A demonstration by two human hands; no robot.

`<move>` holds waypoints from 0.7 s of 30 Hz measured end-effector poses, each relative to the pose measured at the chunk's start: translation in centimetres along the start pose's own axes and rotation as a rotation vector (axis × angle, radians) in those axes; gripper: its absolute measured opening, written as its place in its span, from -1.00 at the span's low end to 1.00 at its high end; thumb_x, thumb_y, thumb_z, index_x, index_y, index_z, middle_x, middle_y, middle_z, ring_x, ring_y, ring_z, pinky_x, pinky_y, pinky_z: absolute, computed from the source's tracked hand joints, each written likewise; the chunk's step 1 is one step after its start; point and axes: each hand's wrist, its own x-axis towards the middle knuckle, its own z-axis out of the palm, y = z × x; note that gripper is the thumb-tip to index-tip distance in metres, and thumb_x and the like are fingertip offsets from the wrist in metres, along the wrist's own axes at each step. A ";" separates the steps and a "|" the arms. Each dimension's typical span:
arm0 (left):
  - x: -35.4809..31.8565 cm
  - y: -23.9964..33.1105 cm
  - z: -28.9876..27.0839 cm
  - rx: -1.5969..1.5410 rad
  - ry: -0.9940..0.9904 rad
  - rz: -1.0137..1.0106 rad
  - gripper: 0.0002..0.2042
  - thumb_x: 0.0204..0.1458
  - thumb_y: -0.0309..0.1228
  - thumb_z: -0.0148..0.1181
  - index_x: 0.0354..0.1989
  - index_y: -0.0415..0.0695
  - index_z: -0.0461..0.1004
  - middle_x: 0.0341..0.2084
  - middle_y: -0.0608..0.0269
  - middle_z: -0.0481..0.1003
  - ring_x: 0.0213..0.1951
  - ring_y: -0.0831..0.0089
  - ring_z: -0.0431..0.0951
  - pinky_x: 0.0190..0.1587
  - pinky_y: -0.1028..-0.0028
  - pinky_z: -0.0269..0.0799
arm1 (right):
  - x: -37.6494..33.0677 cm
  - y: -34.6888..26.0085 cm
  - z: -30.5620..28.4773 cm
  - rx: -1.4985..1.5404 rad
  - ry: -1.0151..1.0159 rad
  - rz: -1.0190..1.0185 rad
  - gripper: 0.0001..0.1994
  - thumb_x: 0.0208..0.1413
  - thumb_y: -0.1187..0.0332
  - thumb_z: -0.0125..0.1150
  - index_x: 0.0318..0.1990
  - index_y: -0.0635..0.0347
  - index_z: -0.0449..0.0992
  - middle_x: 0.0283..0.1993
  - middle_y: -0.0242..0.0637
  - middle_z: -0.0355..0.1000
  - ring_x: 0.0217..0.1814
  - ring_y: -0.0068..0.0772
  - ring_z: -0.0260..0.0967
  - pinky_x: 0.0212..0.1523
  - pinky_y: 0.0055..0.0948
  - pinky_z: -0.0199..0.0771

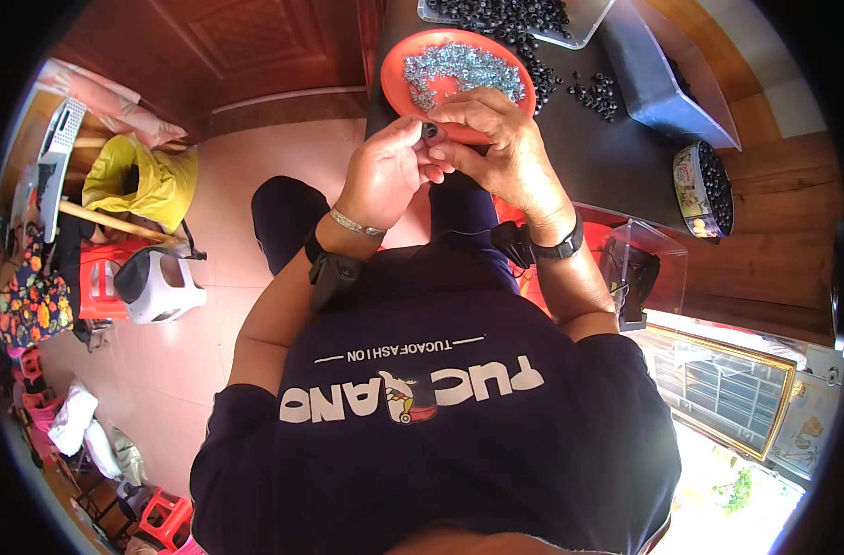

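Dark navy printed cloth shirt (496,453) nearest my view; small round black piece (430,131) at the left fingertips beyond it.

Left to right on my feed: the bare left hand (385,166) pinches that piece, tips narrow; just beyond the fingers sits the round orange-red plastic dish (395,83) of shiny silvery bits (464,65); the bare right hand (505,153) curls in close beside the piece, but I can't tell whether its fingers grip anything; farther right of them lie loose round black pieces (596,95). I'd judge a light, steady pinch best, wrists quiet, nearer the dish to catch drops.
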 end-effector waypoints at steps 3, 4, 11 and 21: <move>0.1 0.0 -0.3 -0.051 0.027 -0.040 -0.76 0.18 -0.28 -0.12 -0.11 -0.16 0.36 -0.34 0.30 0.44 -0.32 0.46 0.46 -0.26 0.47 0.33 | -0.5 0.5 0.8 0.024 0.038 0.019 -0.67 -0.25 0.50 0.41 -0.22 0.17 0.57 -0.17 -0.24 0.48 -0.07 -0.26 0.44 -0.08 -0.36 0.48; 0.1 -0.2 -0.5 -0.043 0.000 -0.050 -0.73 0.19 -0.29 -0.15 -0.08 -0.19 0.34 -0.31 0.22 0.45 -0.28 0.41 0.46 -0.24 0.45 0.32 | -0.6 0.5 0.9 0.021 0.051 0.023 -0.68 -0.25 0.50 0.41 -0.23 0.18 0.56 -0.17 -0.23 0.48 -0.07 -0.26 0.44 -0.08 -0.35 0.48; 0.1 -0.6 -0.9 0.009 -0.053 -0.050 -0.70 0.21 -0.29 -0.19 -0.04 -0.22 0.32 -0.29 0.14 0.47 -0.26 0.39 0.47 -0.21 0.45 0.31 | -0.7 0.6 1.4 -0.004 0.098 -0.004 -0.76 -0.22 0.44 0.36 -0.30 0.17 0.56 -0.29 -0.30 0.47 -0.17 -0.24 0.42 -0.17 -0.35 0.48; -0.4 -0.7 -0.8 0.049 -0.057 -0.037 -0.72 0.22 -0.31 -0.21 -0.04 -0.23 0.32 -0.30 0.17 0.48 -0.26 0.43 0.46 -0.20 0.45 0.32 | -0.9 0.2 1.0 -0.063 0.081 -0.043 -0.79 -0.19 0.46 0.31 -0.30 0.15 0.58 -0.27 -0.33 0.47 -0.19 -0.26 0.41 -0.19 -0.34 0.47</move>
